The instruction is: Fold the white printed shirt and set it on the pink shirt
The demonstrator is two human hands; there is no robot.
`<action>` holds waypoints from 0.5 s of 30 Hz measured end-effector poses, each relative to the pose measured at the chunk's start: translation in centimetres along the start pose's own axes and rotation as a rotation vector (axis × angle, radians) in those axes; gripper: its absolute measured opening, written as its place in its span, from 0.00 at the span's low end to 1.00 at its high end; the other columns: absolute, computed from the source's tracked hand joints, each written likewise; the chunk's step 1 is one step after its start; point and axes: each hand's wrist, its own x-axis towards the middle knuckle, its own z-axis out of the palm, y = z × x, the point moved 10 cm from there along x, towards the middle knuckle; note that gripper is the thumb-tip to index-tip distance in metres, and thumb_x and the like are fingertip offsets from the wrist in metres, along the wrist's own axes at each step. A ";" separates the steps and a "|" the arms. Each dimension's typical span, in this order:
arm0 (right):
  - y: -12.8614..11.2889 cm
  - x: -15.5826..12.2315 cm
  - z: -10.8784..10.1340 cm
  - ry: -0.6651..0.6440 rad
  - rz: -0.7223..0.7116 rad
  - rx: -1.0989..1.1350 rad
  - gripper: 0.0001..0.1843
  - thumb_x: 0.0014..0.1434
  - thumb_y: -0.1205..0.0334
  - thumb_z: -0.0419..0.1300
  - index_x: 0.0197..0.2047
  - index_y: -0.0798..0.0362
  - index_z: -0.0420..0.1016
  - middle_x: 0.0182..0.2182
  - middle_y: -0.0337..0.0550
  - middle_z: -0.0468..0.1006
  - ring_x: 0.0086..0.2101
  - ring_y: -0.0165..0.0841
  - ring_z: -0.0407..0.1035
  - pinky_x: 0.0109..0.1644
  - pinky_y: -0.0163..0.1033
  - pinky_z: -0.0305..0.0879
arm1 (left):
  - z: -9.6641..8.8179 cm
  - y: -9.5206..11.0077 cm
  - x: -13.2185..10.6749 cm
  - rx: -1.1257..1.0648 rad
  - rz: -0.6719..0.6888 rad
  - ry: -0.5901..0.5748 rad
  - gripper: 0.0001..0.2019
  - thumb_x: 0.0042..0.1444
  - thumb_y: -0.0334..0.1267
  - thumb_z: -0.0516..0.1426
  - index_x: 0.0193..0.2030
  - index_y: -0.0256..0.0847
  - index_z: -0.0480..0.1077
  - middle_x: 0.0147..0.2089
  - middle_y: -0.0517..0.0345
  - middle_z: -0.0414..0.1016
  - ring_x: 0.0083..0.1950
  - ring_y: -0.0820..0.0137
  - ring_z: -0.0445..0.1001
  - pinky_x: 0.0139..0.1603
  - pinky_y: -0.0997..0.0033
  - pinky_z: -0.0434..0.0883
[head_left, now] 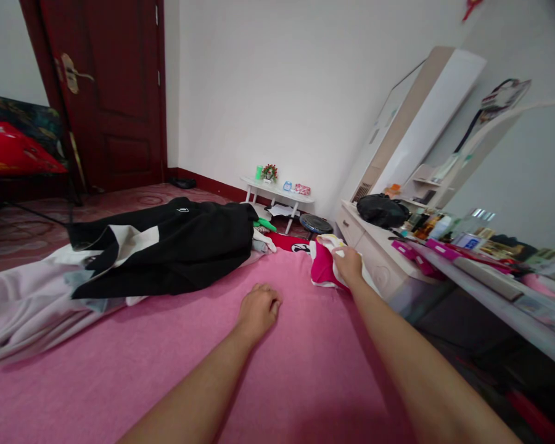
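Observation:
My right hand [349, 265] is closed on a white and bright pink cloth [322, 264] at the bed's far right edge. Whether that cloth is a garment, I cannot tell. On the pink bed cover [296, 345] rests my left hand [259, 308], its fingers curled in and nothing visible in them. To its left lies a black garment [208, 240] with a small white logo, spread over pale pink fabric [32, 302]. A red cloth [284, 242] with a black and white print lies at the far edge, between the garment and the cloth I hold.
Along the right runs a white dresser [388, 265], crowded with bottles, pink boxes and a black bag [383, 211]. A small white table [277, 190] and a round stool [315, 224] stand beyond the bed. At the left are a dark red door [106, 92] and a red bag [18, 151].

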 end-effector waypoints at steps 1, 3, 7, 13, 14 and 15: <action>-1.1 -1.0 -0.2 -0.008 -0.060 0.019 0.20 0.59 0.57 0.51 0.52 0.53 0.72 0.50 0.49 0.73 0.50 0.37 0.67 0.51 0.37 0.60 | 0.0 0.0 0.0 -0.001 -0.001 0.002 0.08 0.56 0.33 0.53 0.34 0.42 0.74 0.38 0.55 0.73 0.45 0.66 0.66 0.45 0.71 0.62; -4.2 -4.3 0.5 -0.070 -0.231 0.060 0.22 0.54 0.53 0.58 0.52 0.49 0.72 0.50 0.45 0.74 0.50 0.36 0.67 0.54 0.37 0.59 | 0.0 0.0 0.0 -0.008 -0.004 0.003 0.08 0.56 0.33 0.53 0.34 0.42 0.74 0.38 0.55 0.73 0.45 0.66 0.66 0.44 0.70 0.62; -10.5 -14.5 3.2 -0.198 -0.583 0.204 0.27 0.55 0.51 0.56 0.56 0.54 0.69 0.54 0.50 0.71 0.54 0.40 0.63 0.60 0.44 0.54 | 0.0 -0.2 0.0 -0.032 0.009 0.025 0.08 0.55 0.32 0.53 0.32 0.42 0.74 0.36 0.55 0.72 0.44 0.67 0.66 0.44 0.71 0.62; -11.2 -21.6 6.7 -0.288 -0.464 0.158 0.34 0.61 0.57 0.46 0.68 0.60 0.46 0.66 0.48 0.50 0.64 0.40 0.43 0.66 0.50 0.39 | 0.2 -0.5 -0.1 -0.019 0.044 0.056 0.07 0.52 0.31 0.55 0.31 0.42 0.74 0.34 0.56 0.72 0.42 0.66 0.66 0.42 0.71 0.62; -11.1 -21.8 6.8 -0.291 -0.451 0.140 0.35 0.61 0.56 0.46 0.68 0.60 0.46 0.66 0.47 0.49 0.65 0.40 0.42 0.67 0.50 0.37 | 0.2 -0.5 -0.2 -0.024 0.050 0.059 0.07 0.53 0.31 0.55 0.31 0.42 0.74 0.34 0.56 0.72 0.42 0.67 0.66 0.43 0.71 0.62; -11.1 -21.8 6.9 -0.292 -0.444 0.128 0.35 0.61 0.56 0.46 0.68 0.60 0.46 0.66 0.46 0.49 0.65 0.39 0.41 0.67 0.50 0.37 | 0.2 -0.4 -0.2 -0.027 0.058 0.059 0.07 0.53 0.30 0.54 0.31 0.42 0.74 0.35 0.56 0.72 0.42 0.67 0.66 0.44 0.71 0.62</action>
